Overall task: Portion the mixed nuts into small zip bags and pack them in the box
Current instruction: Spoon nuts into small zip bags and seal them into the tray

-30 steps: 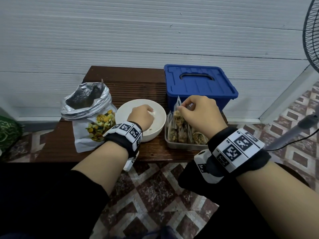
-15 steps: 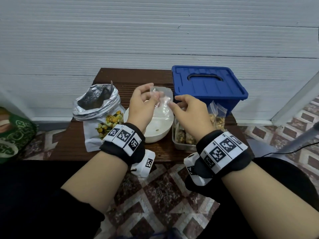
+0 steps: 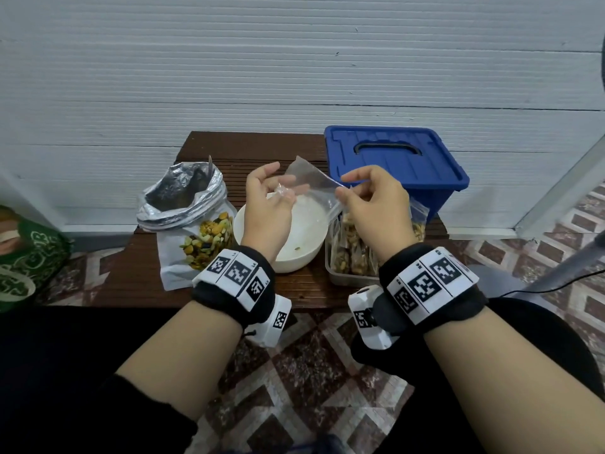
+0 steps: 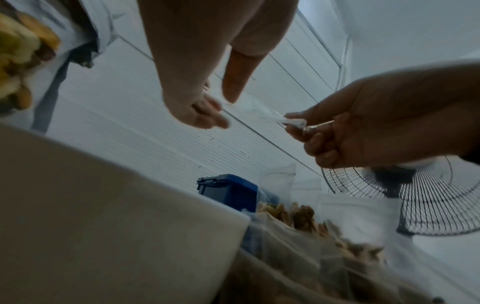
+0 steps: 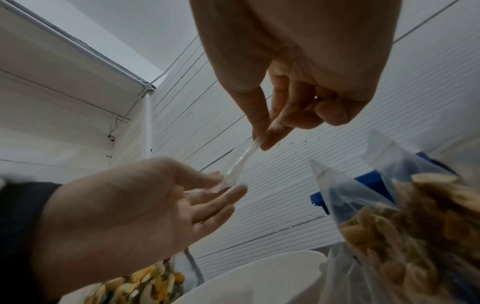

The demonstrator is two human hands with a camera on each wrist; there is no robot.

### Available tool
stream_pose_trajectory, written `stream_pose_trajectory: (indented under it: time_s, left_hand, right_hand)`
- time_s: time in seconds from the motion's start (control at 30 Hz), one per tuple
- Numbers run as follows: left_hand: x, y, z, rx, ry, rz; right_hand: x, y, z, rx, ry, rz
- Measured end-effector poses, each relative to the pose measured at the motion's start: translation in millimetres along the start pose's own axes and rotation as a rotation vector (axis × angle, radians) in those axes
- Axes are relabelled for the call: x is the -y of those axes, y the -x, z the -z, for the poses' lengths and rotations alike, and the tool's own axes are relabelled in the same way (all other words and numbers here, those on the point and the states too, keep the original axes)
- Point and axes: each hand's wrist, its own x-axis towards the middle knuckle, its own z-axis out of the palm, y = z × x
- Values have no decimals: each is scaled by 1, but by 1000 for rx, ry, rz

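An empty clear zip bag [image 3: 311,188] is stretched between both hands above the white bowl [image 3: 306,253]. My left hand [image 3: 270,198] pinches one end of the bag [image 4: 249,107] with thumb and fingertips. My right hand [image 3: 366,194] pinches the other end [image 5: 241,162] between thumb and forefinger. The bowl holds only a nut or two. An open foil bag of mixed nuts [image 3: 186,204] stands to the left. Right of the bowl, a clear tray [image 3: 337,273] holds several filled zip bags [image 3: 353,244]. The blue box [image 3: 393,158] sits behind it, lid on.
Everything rests on a small dark wooden table [image 3: 137,283] against a white panelled wall. A green bag [image 3: 26,257] lies on the tiled floor at the left. A standing fan [image 4: 405,197] is at the right, its pole and cable by the table.
My left hand lifted an empty zip bag out of the bowl, and my right hand left the filled bags in the tray and took hold of its other end. The bag is now pulled wider.
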Motion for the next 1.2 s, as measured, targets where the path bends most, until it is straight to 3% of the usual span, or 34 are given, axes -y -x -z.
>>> stream_pose_trajectory:
  time_s: [0.07, 0.17, 0.27, 0.33, 0.43, 0.67, 0.87, 1.2]
  left_hand:
    - [3, 0, 6, 54, -197, -141]
    - [0, 0, 16, 229, -575, -469]
    - [-6, -3, 23, 439, -832, -605]
    - [-6, -4, 26, 528, -887, -609]
    - [-5, -4, 25, 546, -899, -630]
    - [-3, 3, 17, 462, -845, -585]
    - [-7, 4, 19, 325, -613, -486]
    - [-11, 3, 22, 254, -502, -403]
  right_hand:
    - [-1, -1, 3, 15, 11, 18]
    - [-1, 0, 6, 79, 56, 46]
    - [-2, 0, 8, 130, 58, 40]
    - [-2, 1, 8, 159, 34, 22]
    - [-1, 2, 9, 165, -19, -10]
    - [3, 6, 9, 138, -72, -61]
    - [8, 7, 13, 171, -158, -111]
    - [4, 5, 10, 192, -95, -46]
